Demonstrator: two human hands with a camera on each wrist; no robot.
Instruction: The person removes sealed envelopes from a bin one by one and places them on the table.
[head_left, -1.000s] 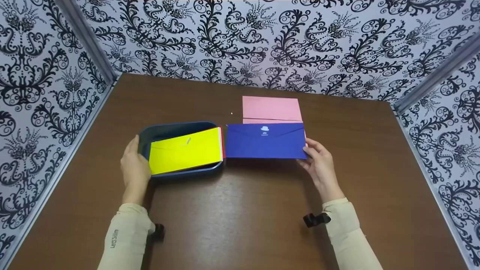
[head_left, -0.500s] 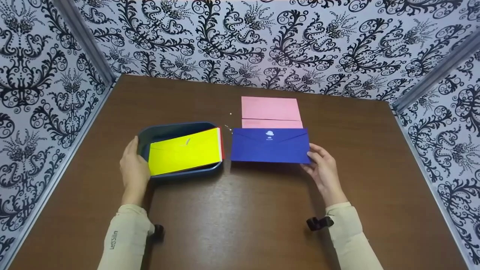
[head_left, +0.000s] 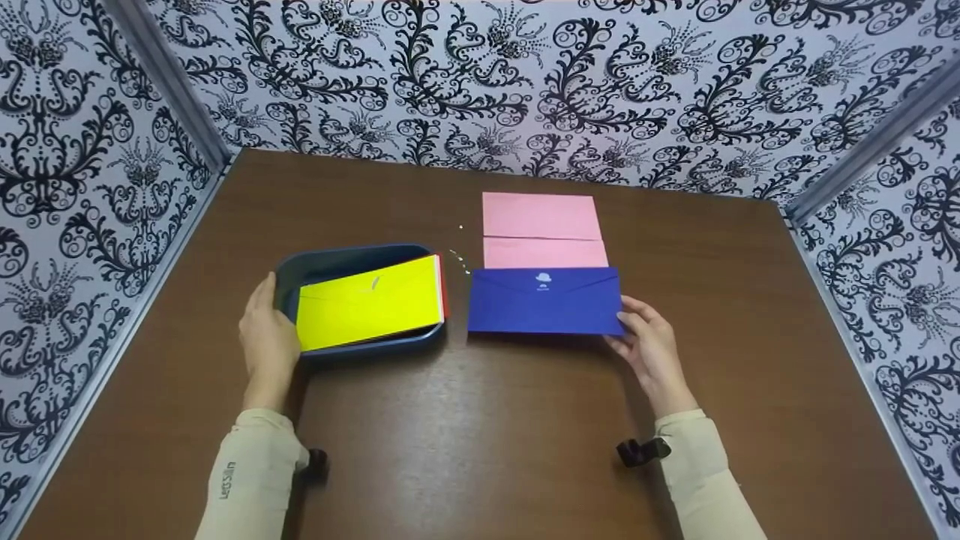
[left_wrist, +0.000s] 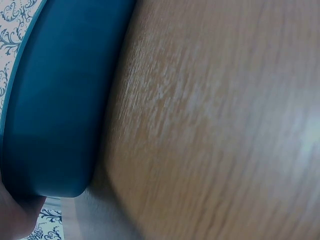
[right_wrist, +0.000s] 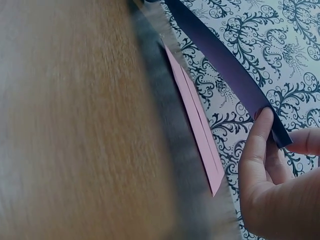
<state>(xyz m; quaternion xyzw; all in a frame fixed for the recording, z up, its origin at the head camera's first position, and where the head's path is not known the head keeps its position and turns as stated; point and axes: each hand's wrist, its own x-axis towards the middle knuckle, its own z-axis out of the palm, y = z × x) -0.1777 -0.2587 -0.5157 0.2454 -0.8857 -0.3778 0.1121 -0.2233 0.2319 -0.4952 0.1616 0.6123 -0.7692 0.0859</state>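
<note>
My left hand (head_left: pixel 270 322) holds the left end of a dark blue plastic tray (head_left: pixel 367 347), its fingers along the outer wall. The wall of that tray (left_wrist: pixel 60 100) fills the left of the left wrist view. A yellow envelope (head_left: pixel 367 304) lies on top in the tray, with white and red edges showing under it. To the right, my right hand (head_left: pixel 651 349) pinches the right edge of a blue envelope (head_left: pixel 544 307) printed with a white hat. In the right wrist view this blue envelope (right_wrist: pixel 225 70) is above the table, between thumb and fingers. Pink paper (head_left: pixel 540 217), perhaps envelopes, lies behind it.
Small white specks (head_left: pixel 459 259) mark the tabletop between the tray and the blue envelope. The brown table (head_left: pixel 450 435) is bounded by patterned walls (head_left: pixel 480 90) at the back and both sides.
My right hand has drawn the blue envelope nearer and slightly right, away from the tray, uncovering more pink paper and the white specks. My left hand stays at the tray.
</note>
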